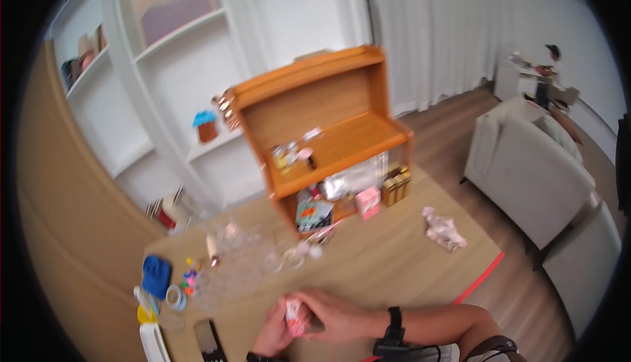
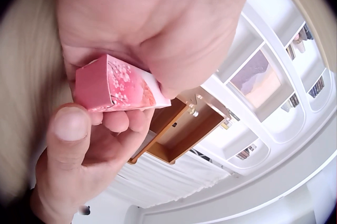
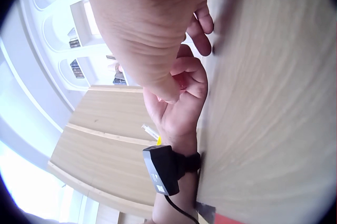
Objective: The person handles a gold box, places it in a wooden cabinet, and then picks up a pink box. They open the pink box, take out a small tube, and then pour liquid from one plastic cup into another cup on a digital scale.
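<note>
Pink box [image 1: 296, 317]: left hand [image 1: 271, 333] and right hand [image 1: 338, 316] both clasped on it. Left: black device [image 1: 208, 337]. Beyond: clear containers [image 1: 240, 262], cabinet [image 1: 315, 99]. Right: pink bundle [image 1: 445, 232].

The place looks like a living room in a home, or a room furnished as one: a grey sofa [image 1: 519, 168] stands at the right of the head view on a wood-plank floor [image 1: 439, 140], with long pale curtains [image 1: 434, 40] behind. White wall shelving [image 1: 187, 66] at upper left holds a landscape picture [image 1: 174, 7], and the left wrist view shows books [image 2: 317, 87] in its niches. At upper right, a person [image 1: 557, 69] is by a white desk [image 1: 507, 85].
</note>
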### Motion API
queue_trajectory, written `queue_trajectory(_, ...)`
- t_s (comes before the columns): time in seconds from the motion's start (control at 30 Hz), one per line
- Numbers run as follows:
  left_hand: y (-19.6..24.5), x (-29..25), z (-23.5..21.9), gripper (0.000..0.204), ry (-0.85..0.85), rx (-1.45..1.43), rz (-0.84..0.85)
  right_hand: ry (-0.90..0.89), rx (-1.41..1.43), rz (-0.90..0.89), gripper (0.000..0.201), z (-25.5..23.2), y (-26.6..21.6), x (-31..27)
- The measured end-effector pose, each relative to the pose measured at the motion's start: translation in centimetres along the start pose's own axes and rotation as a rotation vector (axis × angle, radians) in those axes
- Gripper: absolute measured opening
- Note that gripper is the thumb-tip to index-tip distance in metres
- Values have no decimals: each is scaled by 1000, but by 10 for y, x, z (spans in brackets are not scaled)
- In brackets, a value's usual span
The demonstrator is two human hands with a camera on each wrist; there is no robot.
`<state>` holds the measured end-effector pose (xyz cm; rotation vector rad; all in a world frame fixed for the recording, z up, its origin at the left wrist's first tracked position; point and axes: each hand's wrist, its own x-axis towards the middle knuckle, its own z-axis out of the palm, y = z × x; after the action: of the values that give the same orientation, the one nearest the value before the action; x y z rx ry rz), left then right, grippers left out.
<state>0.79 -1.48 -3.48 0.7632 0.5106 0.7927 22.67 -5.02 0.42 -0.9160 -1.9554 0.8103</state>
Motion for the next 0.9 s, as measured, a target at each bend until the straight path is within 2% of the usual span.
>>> queue_trajectory(0.03,4,0,14,52,64,-15,9,-9,-4,-32,94,-5,-4,3)
queue_trajectory(0.1,7,2,12,55,-4,-153,-23,-55,2,42,97,-8,-7,4)
queue_trajectory(0.23,15,-3,22,56,79,-166,-19,-73,-3,79,101,-4,0,1)
queue_trajectory(0.33,10,-1,9,56,46,-187,-52,-125,-65,83,104,-5,-1,1)
queue_trajectory(0.4,10,0,6,55,-97,-298,-48,-89,-73,70,105,-3,0,1)
queue_trajectory(0.5,14,-1,10,54,-134,-332,-53,-96,-76,77,104,-3,-1,1)
queue_trajectory(0.9,15,0,16,51,-139,-292,-20,-116,-146,62,102,-7,-2,2)
